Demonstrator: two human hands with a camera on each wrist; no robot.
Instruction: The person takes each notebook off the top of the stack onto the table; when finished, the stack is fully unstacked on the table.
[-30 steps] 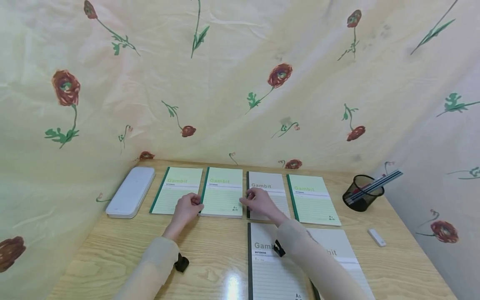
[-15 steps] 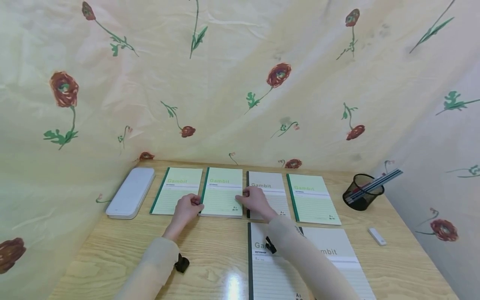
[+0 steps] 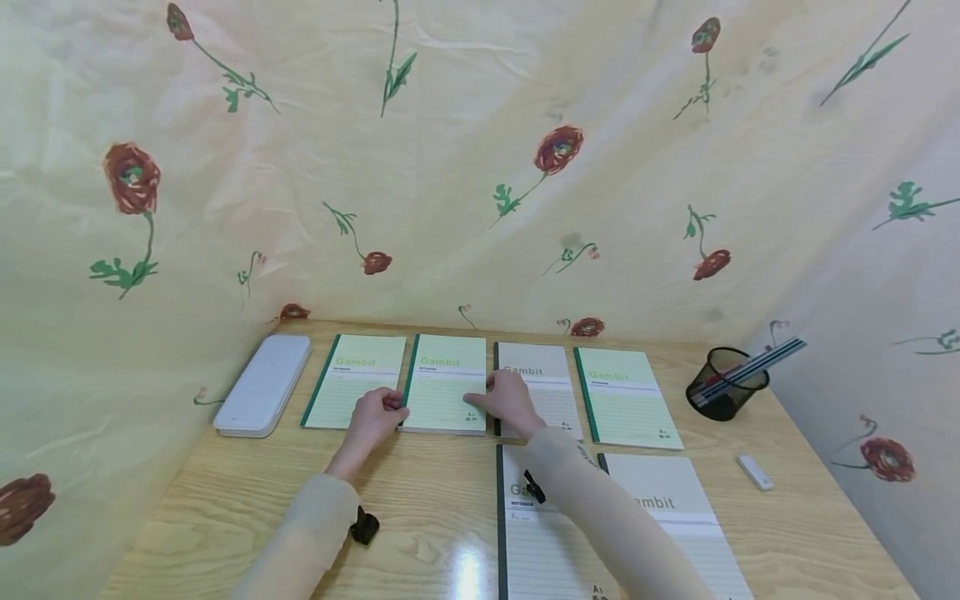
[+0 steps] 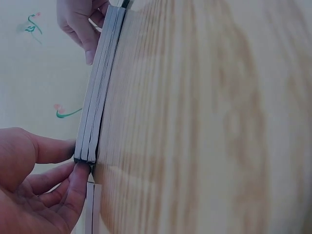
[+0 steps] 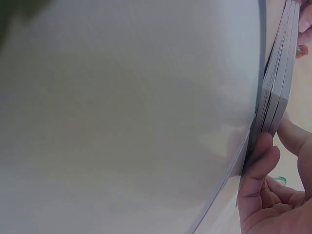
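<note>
A small stack of notebooks lies in the back row, a pale green notebook (image 3: 446, 392) with a dark green spine on top. My left hand (image 3: 375, 412) pinches its spine side near the front corner; in the left wrist view, the thumb and curled fingers meet the layered notebook edges (image 4: 92, 107). On the opposite side, my right hand (image 3: 512, 400) holds the stack, its thumb lying over the green cover and its fingers at the edge. The right wrist view shows those fingers against the stack's corner (image 5: 279, 83). My right hand partly covers a grey notebook (image 3: 551, 400).
Green notebooks (image 3: 367, 358) (image 3: 630, 400) flank the row. Larger grey notebooks (image 3: 555, 558) (image 3: 693, 542) lie in front, under my right forearm. A white case (image 3: 264, 387) stands left; a mesh pen cup (image 3: 723, 396) and a small white block (image 3: 753, 472) are right. Curtain borders the table.
My right hand has shifted slightly left, its thumb moving from the green notebook's right edge further over its cover. The left hand and the notebooks look unmoved.
</note>
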